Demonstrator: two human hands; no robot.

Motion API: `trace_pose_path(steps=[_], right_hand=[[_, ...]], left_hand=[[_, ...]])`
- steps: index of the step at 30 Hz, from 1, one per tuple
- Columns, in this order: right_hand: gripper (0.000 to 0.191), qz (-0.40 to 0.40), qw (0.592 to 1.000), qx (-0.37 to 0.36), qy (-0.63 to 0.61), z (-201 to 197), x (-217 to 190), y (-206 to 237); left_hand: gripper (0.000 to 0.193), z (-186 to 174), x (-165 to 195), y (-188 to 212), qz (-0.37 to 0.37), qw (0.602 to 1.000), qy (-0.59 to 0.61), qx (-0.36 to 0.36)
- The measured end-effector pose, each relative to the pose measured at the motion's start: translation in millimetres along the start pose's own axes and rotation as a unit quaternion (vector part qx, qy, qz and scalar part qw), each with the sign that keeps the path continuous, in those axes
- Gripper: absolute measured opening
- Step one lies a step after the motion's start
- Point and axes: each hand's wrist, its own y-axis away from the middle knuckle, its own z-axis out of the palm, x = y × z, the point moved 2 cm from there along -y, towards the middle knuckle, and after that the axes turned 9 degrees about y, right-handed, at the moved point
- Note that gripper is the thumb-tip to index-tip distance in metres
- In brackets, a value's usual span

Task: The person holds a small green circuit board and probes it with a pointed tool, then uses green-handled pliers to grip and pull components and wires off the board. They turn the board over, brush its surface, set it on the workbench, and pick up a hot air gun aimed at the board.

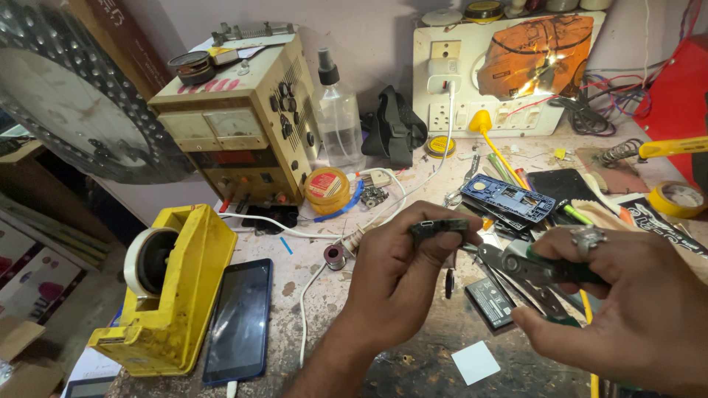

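A small dark charging-port module (439, 229) is pinched between the thumb and fingertips of the left hand (398, 276), held above the worn workbench (324, 295) near its middle. Green-handled pliers (542, 274) are gripped in the closed right hand (627, 302), their metal nose pointed at the module and nearly touching it. A small black battery (490, 302) lies flat just below the tool.

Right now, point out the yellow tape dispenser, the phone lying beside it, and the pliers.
yellow tape dispenser (188, 295): head view, on its sloped yellow body.
phone (240, 320): head view, middle of its dark screen.
pliers (527, 269): head view, on the metal head, held in the right hand (627, 302).
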Motion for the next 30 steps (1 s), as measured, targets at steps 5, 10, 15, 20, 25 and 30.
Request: trace_pose_path(steps=[5,10,15,20,25,30], right_hand=[[0.061,-0.098,0.989,0.112,0.022,-9,-8,6],[0.063,-0.021,0.991,0.101,0.09,-10,-13,7],[0.066,0.017,0.991,0.105,0.081,-17,-21,4],[0.06,0.06,0.997,0.055,0.015,-20,-19,0],[0.062,0.07,0.997,0.023,0.038,-17,-10,-4],[0.091,-0.014,0.984,0.004,0.177,-16,-14,-29]], left_hand=[[0.024,-1,-1,0,-0.025,0.999,0.035,-0.011],[0.028,-2,-1,-2,-0.072,0.996,0.049,-0.012],[0.033,0,3,-3,-0.125,0.971,0.195,-0.053],[0.05,4,4,-5,-0.117,0.984,0.125,-0.047],[0.046,0,0,-7,-0.106,0.988,0.116,-0.004],[0.043,-2,-5,-7,-0.082,0.987,0.14,-0.003]])
